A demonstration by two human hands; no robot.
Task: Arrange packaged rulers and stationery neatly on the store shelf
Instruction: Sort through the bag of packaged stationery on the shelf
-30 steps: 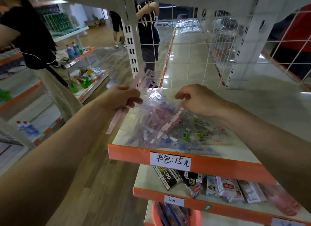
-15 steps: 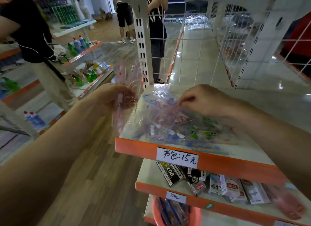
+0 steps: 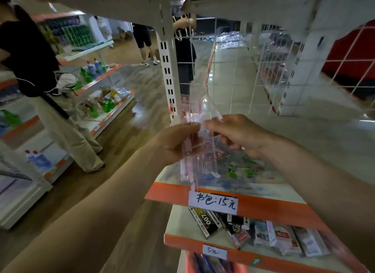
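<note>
Upright, ruler packs (image 3: 195, 150) in both hands.

Your shelf (image 3: 316, 142) lies open to the right; packets (image 3: 243, 171) crowd the front, wire grid (image 3: 239, 85) blocks behind.

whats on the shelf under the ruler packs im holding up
Below the held ruler packs, the shelf carries a loose layer of clear packets with green and blue prints. Both hands and the packs cover its near-left part, so what lies there is hidden.
</note>
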